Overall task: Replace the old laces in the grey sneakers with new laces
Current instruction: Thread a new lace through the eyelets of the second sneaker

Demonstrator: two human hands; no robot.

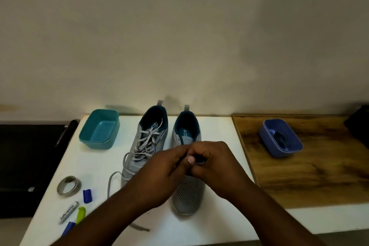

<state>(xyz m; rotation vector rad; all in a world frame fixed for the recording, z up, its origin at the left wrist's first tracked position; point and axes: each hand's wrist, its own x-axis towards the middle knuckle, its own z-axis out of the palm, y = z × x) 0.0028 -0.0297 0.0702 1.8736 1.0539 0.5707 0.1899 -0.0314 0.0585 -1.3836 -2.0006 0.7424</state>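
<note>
Both hands – left hand (167,168), right hand (211,164) – pinch a dark lace (199,159) over the right grey mesh sneaker (188,193) mid-surface, left grey mesh sneaker (147,142) beside it.

Two grey sneakers (149,142) side by side, left one loosely laced with grey lace (127,158)

Left hand (167,168): bare, no ring, no watch seen.
Right hand (211,164): bare, one thumbnail shows, short.
Forearms: both bare, no sleeve, entering from 6 o'clock.
</note>
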